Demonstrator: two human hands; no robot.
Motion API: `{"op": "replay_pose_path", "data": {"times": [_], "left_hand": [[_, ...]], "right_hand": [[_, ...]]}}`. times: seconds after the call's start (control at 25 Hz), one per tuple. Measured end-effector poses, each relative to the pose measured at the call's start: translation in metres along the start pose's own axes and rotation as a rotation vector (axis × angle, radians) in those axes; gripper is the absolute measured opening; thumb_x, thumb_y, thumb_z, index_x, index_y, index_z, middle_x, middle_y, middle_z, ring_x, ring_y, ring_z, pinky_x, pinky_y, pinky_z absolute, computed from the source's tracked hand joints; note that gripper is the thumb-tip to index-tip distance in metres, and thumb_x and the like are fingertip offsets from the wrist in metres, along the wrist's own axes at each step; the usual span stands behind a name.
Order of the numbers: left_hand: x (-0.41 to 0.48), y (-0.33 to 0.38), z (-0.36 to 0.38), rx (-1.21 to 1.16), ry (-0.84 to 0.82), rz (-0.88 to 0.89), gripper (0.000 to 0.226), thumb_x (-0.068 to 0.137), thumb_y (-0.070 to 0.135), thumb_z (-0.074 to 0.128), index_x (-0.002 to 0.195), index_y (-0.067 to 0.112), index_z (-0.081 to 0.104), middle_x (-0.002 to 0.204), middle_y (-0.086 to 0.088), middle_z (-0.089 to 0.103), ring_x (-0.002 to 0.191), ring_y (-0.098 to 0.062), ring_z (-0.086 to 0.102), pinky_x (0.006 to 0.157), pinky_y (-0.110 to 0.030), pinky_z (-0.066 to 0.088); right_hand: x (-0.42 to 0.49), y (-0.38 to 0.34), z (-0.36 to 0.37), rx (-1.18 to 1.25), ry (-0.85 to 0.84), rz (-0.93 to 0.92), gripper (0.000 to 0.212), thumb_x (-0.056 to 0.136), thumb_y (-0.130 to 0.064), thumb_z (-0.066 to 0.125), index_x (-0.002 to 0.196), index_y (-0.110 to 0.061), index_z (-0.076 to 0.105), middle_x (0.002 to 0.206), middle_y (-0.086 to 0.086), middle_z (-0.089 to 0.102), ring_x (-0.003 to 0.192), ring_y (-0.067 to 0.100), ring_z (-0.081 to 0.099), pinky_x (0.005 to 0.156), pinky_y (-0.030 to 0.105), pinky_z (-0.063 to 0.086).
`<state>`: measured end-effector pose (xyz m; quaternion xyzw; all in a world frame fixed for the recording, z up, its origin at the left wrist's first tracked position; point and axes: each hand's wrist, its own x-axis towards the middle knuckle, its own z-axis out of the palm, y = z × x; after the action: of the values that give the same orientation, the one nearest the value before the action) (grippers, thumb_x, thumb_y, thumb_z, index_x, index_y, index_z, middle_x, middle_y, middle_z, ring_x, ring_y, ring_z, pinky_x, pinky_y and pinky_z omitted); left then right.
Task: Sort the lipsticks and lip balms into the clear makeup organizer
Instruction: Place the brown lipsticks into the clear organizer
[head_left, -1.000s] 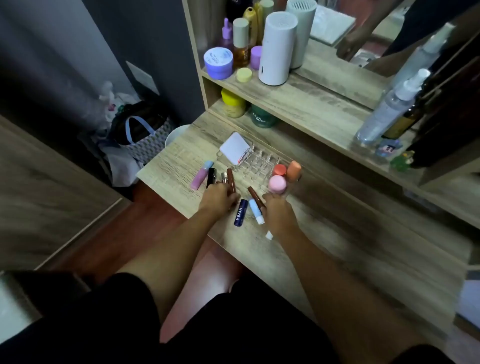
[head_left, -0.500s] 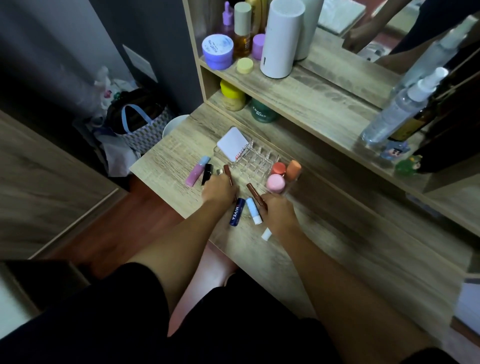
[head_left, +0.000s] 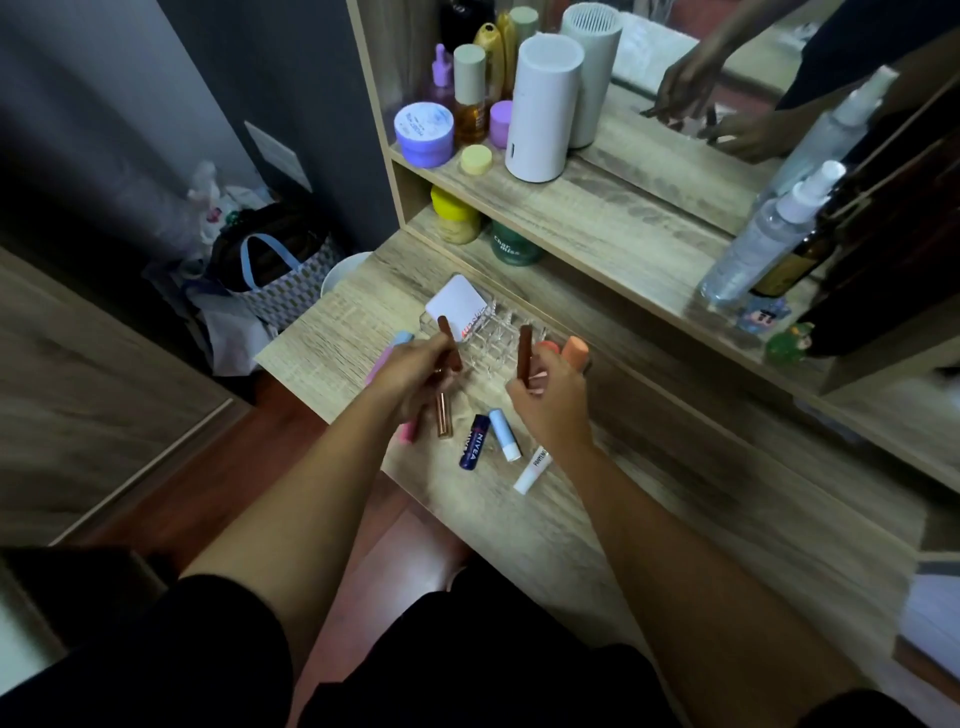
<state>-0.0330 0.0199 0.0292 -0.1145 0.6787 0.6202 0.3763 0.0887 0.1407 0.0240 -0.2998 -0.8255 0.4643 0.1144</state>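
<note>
My left hand (head_left: 415, 376) holds a brown lipstick (head_left: 449, 343) tilted above the desk. A second brown lipstick (head_left: 524, 356) stands nearly upright in my right hand (head_left: 550, 400). Both hover just in front of the clear makeup organizer (head_left: 491, 338), which carries a white card (head_left: 457, 306) at its left end and an orange-capped balm (head_left: 575, 351) at its right. On the desk below lie a rose-gold tube (head_left: 444, 421), a navy Nivea stick (head_left: 474, 441), a light-blue balm (head_left: 504, 434) and a white balm (head_left: 532, 470). A pink tube (head_left: 387, 358) is partly hidden by my left hand.
A shelf above the desk holds a white cylinder (head_left: 540, 109), a purple jar (head_left: 423, 132), bottles and a small yellow lid (head_left: 476, 158). Spray bottles (head_left: 763, 239) stand at the right before a mirror. A woven bag (head_left: 280, 275) sits on the floor left of the desk edge.
Both hands have risen from the desk, each lifting a brown lipstick that lay there before. The camera has tilted slightly.
</note>
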Motion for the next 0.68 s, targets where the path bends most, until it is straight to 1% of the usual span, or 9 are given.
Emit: {"op": "replay_pose_path", "data": {"times": [0.08,0.12,0.2,0.24,0.32,0.4,0.48,0.6,0.68], "left_hand": [[0.000,0.009,-0.001,-0.119,-0.048,0.067,0.010,0.086,0.008,0.055,0.076,0.012,0.053,0.071,-0.009,0.064,0.053,-0.011,0.062,0.045,-0.018,0.050],[0.001,0.014,-0.001,-0.154,-0.062,0.106,0.013,0.085,0.003,0.057,0.079,0.013,0.050,0.075,-0.011,0.065,0.056,-0.012,0.064,0.050,-0.021,0.054],[0.008,0.026,0.002,-0.155,-0.069,0.171,0.022,0.084,-0.003,0.058,0.091,0.014,0.046,0.081,-0.011,0.063,0.062,-0.015,0.067,0.059,-0.029,0.059],[0.012,0.033,0.004,-0.111,-0.072,0.203,0.025,0.085,-0.003,0.057,0.097,0.015,0.047,0.086,-0.009,0.062,0.065,-0.015,0.068,0.060,-0.029,0.059],[0.020,0.048,0.009,0.028,-0.092,0.261,0.021,0.087,0.004,0.057,0.101,0.019,0.050,0.095,-0.007,0.063,0.075,-0.018,0.068,0.059,-0.029,0.057],[0.031,0.059,0.014,0.182,-0.101,0.316,0.015,0.090,0.016,0.057,0.104,0.019,0.053,0.103,-0.008,0.064,0.088,-0.021,0.065,0.066,-0.027,0.051],[0.044,0.065,0.018,0.338,-0.083,0.404,0.022,0.091,0.021,0.057,0.111,0.013,0.058,0.101,-0.009,0.064,0.090,-0.021,0.062,0.072,-0.029,0.050],[0.058,0.066,0.024,0.545,-0.087,0.479,0.025,0.087,0.019,0.063,0.109,0.006,0.064,0.101,-0.015,0.069,0.094,-0.026,0.064,0.089,-0.036,0.049],[0.060,0.064,0.025,0.686,-0.111,0.503,0.022,0.086,0.018,0.064,0.105,0.007,0.065,0.095,-0.012,0.068,0.090,-0.024,0.062,0.087,-0.035,0.049]], "right_hand": [[0.012,-0.010,-0.001,0.033,0.078,0.001,0.008,0.081,-0.013,0.063,0.088,-0.009,0.064,0.083,0.007,0.065,0.086,0.030,0.064,0.079,0.043,0.055],[0.019,-0.014,-0.002,0.030,0.102,0.002,0.011,0.084,-0.018,0.063,0.089,-0.009,0.067,0.083,0.005,0.064,0.088,0.029,0.063,0.084,0.047,0.052],[0.033,-0.020,-0.004,0.060,0.119,0.038,0.018,0.087,-0.022,0.063,0.097,-0.009,0.069,0.091,0.006,0.066,0.090,0.025,0.064,0.087,0.049,0.052],[0.039,-0.021,-0.005,0.093,0.123,0.062,0.019,0.087,-0.021,0.064,0.100,-0.009,0.069,0.096,0.008,0.068,0.090,0.023,0.065,0.086,0.047,0.054],[0.050,-0.022,-0.005,0.122,0.137,0.099,0.019,0.085,-0.017,0.067,0.102,-0.008,0.069,0.098,0.011,0.071,0.085,0.018,0.066,0.077,0.036,0.056],[0.059,-0.019,-0.003,0.079,0.153,0.101,0.018,0.085,-0.016,0.066,0.100,-0.007,0.069,0.095,0.012,0.071,0.082,0.019,0.066,0.071,0.028,0.050],[0.065,-0.016,-0.001,0.050,0.144,0.102,0.017,0.086,-0.016,0.065,0.099,-0.007,0.069,0.095,0.013,0.071,0.083,0.021,0.066,0.072,0.029,0.051],[0.071,-0.012,0.003,0.016,0.124,0.107,0.014,0.086,-0.018,0.065,0.097,-0.009,0.069,0.095,0.010,0.071,0.084,0.021,0.066,0.078,0.039,0.056],[0.071,-0.010,0.005,-0.012,0.110,0.104,0.013,0.086,-0.018,0.065,0.096,-0.011,0.069,0.096,0.008,0.071,0.085,0.020,0.066,0.079,0.041,0.057]]}}
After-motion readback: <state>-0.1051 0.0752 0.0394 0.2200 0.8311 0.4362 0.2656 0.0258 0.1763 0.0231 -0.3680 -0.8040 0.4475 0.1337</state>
